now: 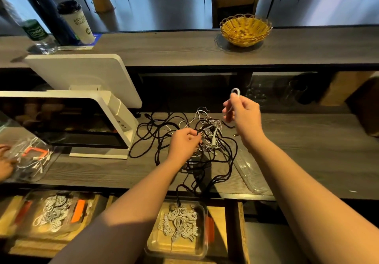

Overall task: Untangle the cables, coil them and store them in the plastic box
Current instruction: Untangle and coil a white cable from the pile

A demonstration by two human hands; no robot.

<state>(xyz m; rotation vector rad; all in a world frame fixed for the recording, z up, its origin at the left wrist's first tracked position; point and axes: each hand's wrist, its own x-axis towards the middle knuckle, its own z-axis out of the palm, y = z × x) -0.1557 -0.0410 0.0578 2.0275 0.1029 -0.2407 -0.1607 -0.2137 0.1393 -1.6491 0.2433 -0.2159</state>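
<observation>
Coiled white cables fill the box point(178, 228) below the bench point(307, 140). Left hand point(183, 144) pinches into the tangle point(196, 140); right hand point(243, 112) lifts a white cable point(235, 91) loop, fingers closed on it. Light, limp cords: best gripped near plugs.

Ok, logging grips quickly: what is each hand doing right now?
Left hand: pinching a strand in the cable tangle.
Right hand: raised, holding a white cable loop.

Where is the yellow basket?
The yellow basket sits on the upper counter shelf, far right of the paper coffee cup, in front of a wooden chair.
</observation>
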